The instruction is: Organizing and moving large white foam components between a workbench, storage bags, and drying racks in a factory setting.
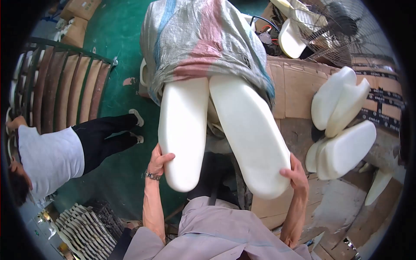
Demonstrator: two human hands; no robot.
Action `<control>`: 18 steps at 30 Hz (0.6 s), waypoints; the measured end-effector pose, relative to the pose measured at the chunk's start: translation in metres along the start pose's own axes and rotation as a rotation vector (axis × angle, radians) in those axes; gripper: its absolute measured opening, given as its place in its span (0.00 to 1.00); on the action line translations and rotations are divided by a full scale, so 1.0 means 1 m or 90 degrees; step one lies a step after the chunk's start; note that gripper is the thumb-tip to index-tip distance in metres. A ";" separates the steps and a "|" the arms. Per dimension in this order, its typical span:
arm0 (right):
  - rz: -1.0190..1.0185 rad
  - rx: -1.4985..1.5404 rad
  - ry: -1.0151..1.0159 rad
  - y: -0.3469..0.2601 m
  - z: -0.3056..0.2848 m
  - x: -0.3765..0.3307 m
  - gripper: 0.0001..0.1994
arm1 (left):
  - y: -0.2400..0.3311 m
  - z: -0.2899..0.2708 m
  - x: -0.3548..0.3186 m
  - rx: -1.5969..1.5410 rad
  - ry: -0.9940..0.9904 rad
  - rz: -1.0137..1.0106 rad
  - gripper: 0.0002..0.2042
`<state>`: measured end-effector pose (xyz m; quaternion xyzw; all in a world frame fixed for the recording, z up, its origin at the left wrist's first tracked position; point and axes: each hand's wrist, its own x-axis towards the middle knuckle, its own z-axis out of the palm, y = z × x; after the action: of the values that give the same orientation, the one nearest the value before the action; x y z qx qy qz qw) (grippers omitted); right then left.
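Two long white moulded pieces with rounded ends, foam-like in look, stick out toward me from under a grey woven sack (190, 47) with blue and red stripes. My left hand (159, 161) grips the outer edge of the left white piece (184, 134), thumb on top. On the outer edge of the right white piece (251, 134), my right hand (297, 172) is closed the same way, near its rounded end. The sack covers their far ends, so I cannot tell whether they join there.
More white moulded pieces (349, 149) lie on the cardboard-covered surface (299, 86) at right. A wire-guard fan (338, 26) stands at the far right. At left, a person (54, 158) is beside a rack (69, 86) of curved brown panels. Stacked pale pieces (84, 229) sit lower left.
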<state>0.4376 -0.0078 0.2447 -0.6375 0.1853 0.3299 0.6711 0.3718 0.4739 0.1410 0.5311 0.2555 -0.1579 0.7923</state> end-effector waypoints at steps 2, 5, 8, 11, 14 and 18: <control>-0.009 0.017 -0.035 0.038 -0.030 -0.053 0.46 | -0.004 -0.006 -0.039 -0.005 -0.028 0.011 0.43; -0.044 0.024 -0.092 0.085 -0.073 -0.127 0.47 | 0.000 -0.001 -0.094 -0.005 -0.097 -0.025 0.44; -0.047 0.048 -0.192 0.104 -0.102 -0.188 0.47 | -0.002 0.010 -0.121 0.075 -0.189 -0.010 0.45; -0.043 -0.034 -0.246 0.130 -0.137 -0.229 0.37 | 0.008 0.047 -0.137 0.193 -0.253 -0.039 0.47; -0.151 -0.093 -0.234 0.143 -0.147 -0.269 0.33 | 0.007 0.105 -0.151 0.283 -0.327 -0.052 0.48; -0.283 -0.117 -0.173 0.175 -0.139 -0.342 0.34 | -0.002 0.174 -0.159 0.341 -0.455 -0.055 0.49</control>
<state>0.0987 -0.2200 0.3285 -0.6708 -0.0815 0.2724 0.6850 0.2818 0.3094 0.2834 0.6183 -0.0625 -0.4249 0.6582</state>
